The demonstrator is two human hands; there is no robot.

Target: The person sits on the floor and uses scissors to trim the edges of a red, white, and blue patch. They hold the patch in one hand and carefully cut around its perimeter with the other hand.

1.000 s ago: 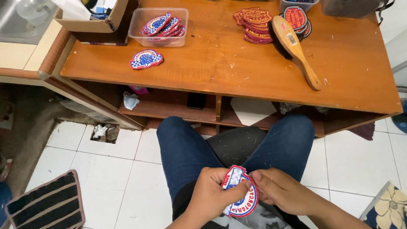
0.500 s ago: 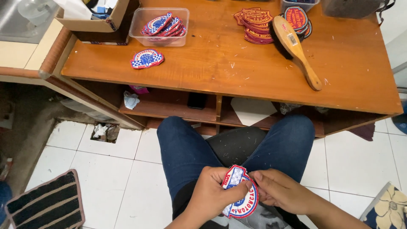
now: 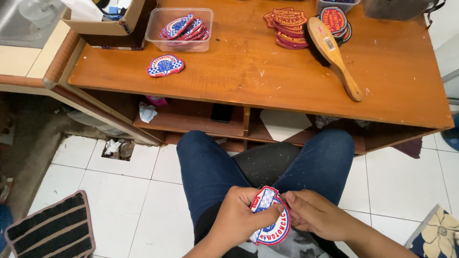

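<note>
Over my lap, both hands hold one embroidered patch (image 3: 272, 217), round with a red, white and blue design. My left hand (image 3: 239, 217) grips its left edge. My right hand (image 3: 313, 217) pinches its right edge with the fingertips. I sit on a dark stool, legs in blue jeans (image 3: 210, 167). On the wooden table (image 3: 248, 71) ahead, a matching patch (image 3: 165, 65) lies flat. A clear plastic tub (image 3: 179, 28) holds several more of them.
A stack of red patches (image 3: 287, 28) and a wooden brush (image 3: 334, 52) lie at the table's far right. A cardboard box (image 3: 112, 21) stands at the far left. Shelves under the table hold scraps. A striped mat (image 3: 52, 229) lies on the white tiled floor.
</note>
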